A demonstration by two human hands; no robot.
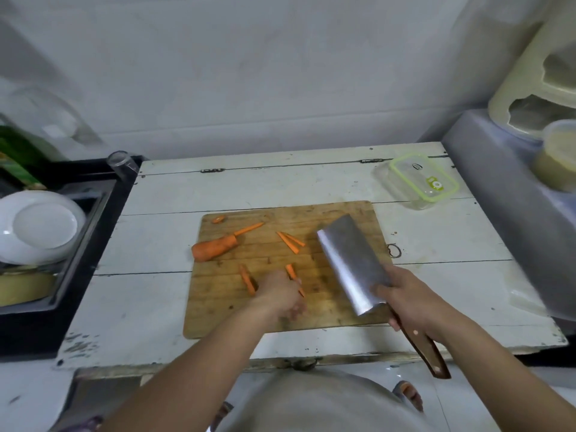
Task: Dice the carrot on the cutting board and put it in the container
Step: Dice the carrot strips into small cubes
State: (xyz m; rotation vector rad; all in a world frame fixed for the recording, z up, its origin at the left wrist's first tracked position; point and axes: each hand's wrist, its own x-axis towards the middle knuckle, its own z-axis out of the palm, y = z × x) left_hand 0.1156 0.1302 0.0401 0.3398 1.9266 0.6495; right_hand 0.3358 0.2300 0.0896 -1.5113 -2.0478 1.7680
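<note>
Right hand (405, 302) grips the cleaver (349, 263) above the cutting board (280, 319).
Left hand (280, 294) reaches among carrot sticks (291, 241); its grasp is blurred. Container (419, 182) sits apart on the worktop (149, 294).

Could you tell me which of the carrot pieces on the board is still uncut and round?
The thick orange carrot stump at the wooden cutting board's left edge; the others are thin slivers.

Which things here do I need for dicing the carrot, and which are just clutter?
Needed: carrot chunk, carrot strips, cutting board, cleaver in right hand, left hand, container.
Clutter: white plates, glass, tub.
</note>
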